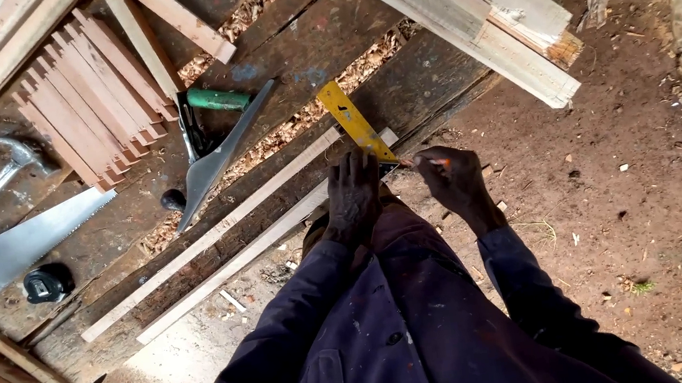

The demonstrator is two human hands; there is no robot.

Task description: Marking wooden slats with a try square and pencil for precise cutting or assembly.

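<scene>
My left hand [352, 196] presses flat on a yellow try square [353, 119] that lies across the end of two long thin wooden strips [218, 230] on a dark plank workbench [302, 60]. Just to the right, my right hand [454, 180] pinches a small orange pencil [415, 161], whose tip touches the end of the strip beside the square's edge. Both sleeves are dark blue.
A bundle of short slats [90, 95] lies at the back left, with a hammer [5, 172], a handsaw [22, 246] and a black tape measure [47, 283] nearby. A green-handled tool [217, 100] and a metal blade [215, 162] rest mid-bench. Stacked boards [479, 21] overhang the dirt floor [611, 188].
</scene>
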